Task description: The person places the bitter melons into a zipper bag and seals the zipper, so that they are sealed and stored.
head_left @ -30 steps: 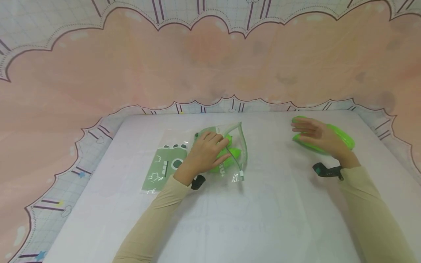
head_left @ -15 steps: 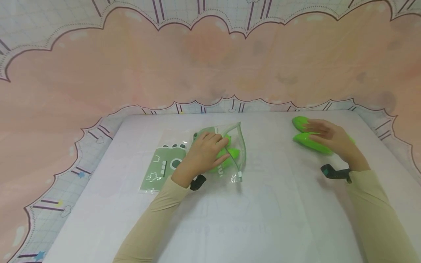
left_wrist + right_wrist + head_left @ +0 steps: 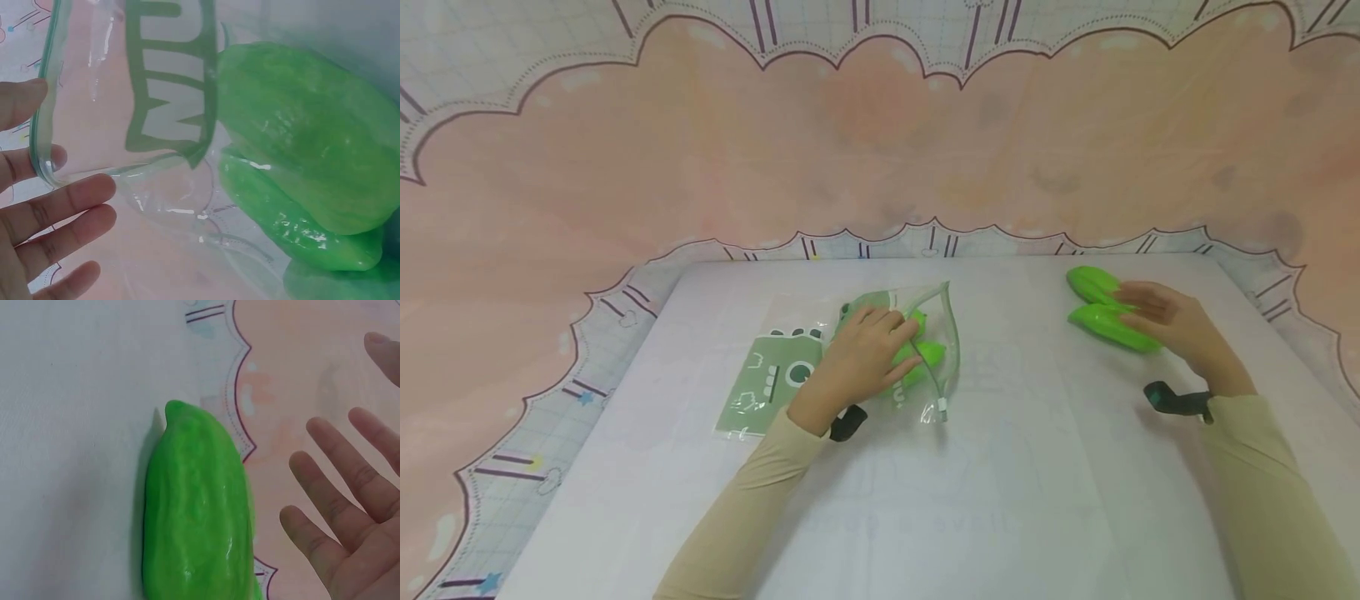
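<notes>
In the head view, my left hand (image 3: 859, 358) is over a clear slider zip bag (image 3: 951, 333) with a green zip edge. The left wrist view shows thumb and index finger pinching that edge, the other fingers spread. Inside the bag lie glossy bright green vegetable-like pieces (image 3: 312, 137). My right hand (image 3: 1187, 333) hovers at the right ends of two long, glossy green vegetable-like pieces, the far one (image 3: 1088, 283) and the near one (image 3: 1108, 325). In the right wrist view its fingers are spread, apart from the ribbed green piece (image 3: 197, 506).
A flat clear bag (image 3: 767, 383) printed with a green cartoon face lies left of the left hand, partly under it. The white tabletop (image 3: 1000, 500) meets a peach patterned cloth (image 3: 880, 150) at the back. Each wrist carries a black camera mount (image 3: 1176, 400).
My right hand has drawn back to the right and slightly nearer, uncovering more of the two green pieces, which stay put. My left hand keeps its pinch, the bag shifting slightly.
</notes>
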Motion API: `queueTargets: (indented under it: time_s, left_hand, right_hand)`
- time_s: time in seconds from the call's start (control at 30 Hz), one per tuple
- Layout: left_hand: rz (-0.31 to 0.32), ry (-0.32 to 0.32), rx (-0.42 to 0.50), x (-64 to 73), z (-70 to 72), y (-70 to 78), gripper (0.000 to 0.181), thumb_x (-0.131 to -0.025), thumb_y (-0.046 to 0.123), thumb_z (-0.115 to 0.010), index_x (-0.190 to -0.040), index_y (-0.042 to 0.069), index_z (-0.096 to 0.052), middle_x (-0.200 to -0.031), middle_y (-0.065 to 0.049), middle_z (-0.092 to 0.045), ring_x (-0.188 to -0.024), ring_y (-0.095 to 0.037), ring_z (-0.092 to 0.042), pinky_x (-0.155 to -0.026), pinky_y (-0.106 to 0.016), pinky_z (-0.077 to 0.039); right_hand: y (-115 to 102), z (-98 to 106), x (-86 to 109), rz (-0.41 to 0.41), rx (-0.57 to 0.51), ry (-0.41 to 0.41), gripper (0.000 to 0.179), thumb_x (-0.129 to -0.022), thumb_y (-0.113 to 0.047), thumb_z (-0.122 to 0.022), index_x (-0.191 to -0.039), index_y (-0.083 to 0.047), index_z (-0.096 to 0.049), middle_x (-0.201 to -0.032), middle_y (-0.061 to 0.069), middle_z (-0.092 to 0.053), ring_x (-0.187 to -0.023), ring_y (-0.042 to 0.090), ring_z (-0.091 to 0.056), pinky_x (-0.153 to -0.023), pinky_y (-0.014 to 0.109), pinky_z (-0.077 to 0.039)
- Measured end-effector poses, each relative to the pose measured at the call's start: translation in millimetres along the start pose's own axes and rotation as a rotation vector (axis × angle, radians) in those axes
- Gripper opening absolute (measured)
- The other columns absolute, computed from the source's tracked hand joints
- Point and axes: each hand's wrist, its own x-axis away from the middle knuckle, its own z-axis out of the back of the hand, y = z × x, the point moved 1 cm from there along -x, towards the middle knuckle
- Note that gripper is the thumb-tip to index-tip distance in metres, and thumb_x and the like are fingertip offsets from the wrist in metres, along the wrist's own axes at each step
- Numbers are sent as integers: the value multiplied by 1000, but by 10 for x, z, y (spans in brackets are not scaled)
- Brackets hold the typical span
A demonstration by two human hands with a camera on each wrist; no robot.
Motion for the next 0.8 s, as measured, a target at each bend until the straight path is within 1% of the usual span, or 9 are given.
queueTargets:
  time_s: [0.07,0.17,0.23,0.37,0.43,0.53,0.6,0.67,0.8]
  left_hand:
    - [-1,-1,0,4,2,2,31,-87,40,-62,-103,15,-56,-90,-2,-59,-91,-22,-58,-90,-37,-42]
    - [-1,-9,2,7,9,4,31,-87,40,-62,-104,14,-56,-91,-3,-59,-91,-23,-58,-91,-37,-42]
    - [0,-14,6,10,12,3,31,-87,40,-62,-104,14,-56,-91,-3,-59,-92,-23,-58,-91,-37,-42]
    - [-2,-13,16,17,13,-1,30,-87,39,-62,-104,14,-56,-90,-3,-59,-92,-23,-58,-91,-38,-42]
    - [-4,-13,18,19,14,-2,30,-87,38,-62,-104,14,-56,-90,-3,-59,-92,-23,-58,-91,-38,-43]
    - [-8,-13,16,23,18,-3,30,-88,39,-62,-103,14,-56,-90,-3,-58,-93,-24,-59,-92,-38,-43]
    - [-11,-12,16,26,22,-4,30,-87,38,-62,-103,14,-56,-90,-3,-58,-94,-24,-59,-92,-38,-43]
    - [-15,-9,16,27,25,-6,30,-87,39,-63,-102,14,-56,-90,-3,-59,-94,-24,-59,-92,-38,-43]
    - [-27,0,15,29,13,-17,30,-87,39,-63,-101,14,-56,-90,-3,-60,-95,-24,-60,-93,-38,-43]
  right_hand:
    - [136,19,-17,-8,10,19,53,-88,-32,-64,-137,-21,-46,-132,-8,-55,-113,-12,-47,-88,2,-38]
    - [203,38,-10,-1,11,26,52,-88,-29,-64,-137,-19,-47,-135,-6,-53,-119,-12,-44,-94,1,-34]
    - [181,48,12,4,11,27,51,-89,-26,-64,-136,-18,-47,-135,-7,-52,-121,-12,-42,-96,1,-32]
    - [-31,62,105,-20,48,22,52,-90,-26,-62,-138,-16,-46,-137,-11,-50,-120,-15,-40,-97,1,-31]
    - [-178,60,154,-55,74,26,53,-90,-29,-62,-138,-15,-45,-138,-7,-49,-124,-8,-41,-101,5,-33]
    - [-360,65,213,-111,83,16,56,-91,-30,-60,-139,-10,-41,-142,6,-44,-134,12,-40,-111,25,-33]
    - [-410,66,227,-142,86,14,58,-91,-32,-60,-139,-8,-40,-143,14,-41,-136,26,-37,-112,39,-31]
    - [-397,65,234,-166,108,22,60,-91,-35,-60,-140,-9,-39,-143,12,-41,-136,24,-36,-112,38,-32]
    - [-342,64,233,-164,120,32,61,-90,-34,-60,-141,-8,-38,-144,15,-40,-135,23,-37,-111,35,-33]
